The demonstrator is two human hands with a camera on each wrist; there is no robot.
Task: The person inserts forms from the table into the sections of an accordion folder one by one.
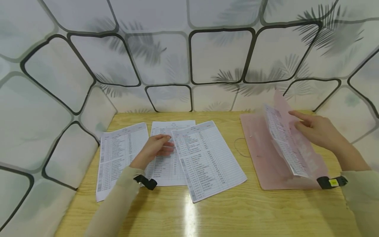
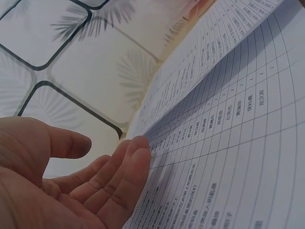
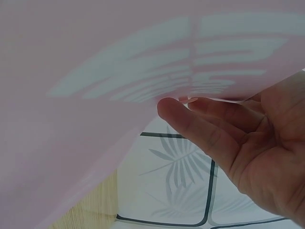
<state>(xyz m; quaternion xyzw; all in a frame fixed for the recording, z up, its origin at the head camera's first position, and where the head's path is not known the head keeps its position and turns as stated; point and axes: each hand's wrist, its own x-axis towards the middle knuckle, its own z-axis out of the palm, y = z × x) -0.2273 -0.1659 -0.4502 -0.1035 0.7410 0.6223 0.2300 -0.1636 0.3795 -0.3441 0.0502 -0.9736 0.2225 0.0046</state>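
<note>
Holding: right hand (image 1: 316, 133) pinches the edge of the raised cover (image 1: 312, 158) between thumb and fingers.
Left hand (image 1: 155, 149): fingers extended and slightly bent, thumb apart, gripping nothing; above the middle sheet (image 1: 165, 169), fingertips near the left edge of the right sheet (image 1: 208, 161). Contact cannot be told.
Folder location: pink folder (image 1: 266, 168) lies at the right side of the tabletop, its cover tilted up.
Folder contents: inner sheet (image 1: 284, 141), printed, leans up beside the cover.
Sheet print: ruled tables with grey-shaded heading rows; the left wrist view shows rows of Chinese characters, mostly too blurred to read, and a column repeating the digit 2.
Cover markings: pale streaks; print or glare cannot be told.
Strap label: yellow patch on the right wrist strap (image 1: 333, 182); its mark is too small to read.
Work surface: tabletop (image 1: 165, 207), light wood grain, glossy, with a bright reflection at the near side.
Enclosure: white wall (image 1: 222, 56) patterned with rounded dark outlines and grey palm fronds (image 1: 334, 36).
Other items: left sheet (image 1: 118, 158) at far left; black left wrist strap (image 1: 145, 181).
Obstructions: left sleeve (image 1: 118, 197) covers part of the left sheet; the right sheet overlaps the middle one.
</note>
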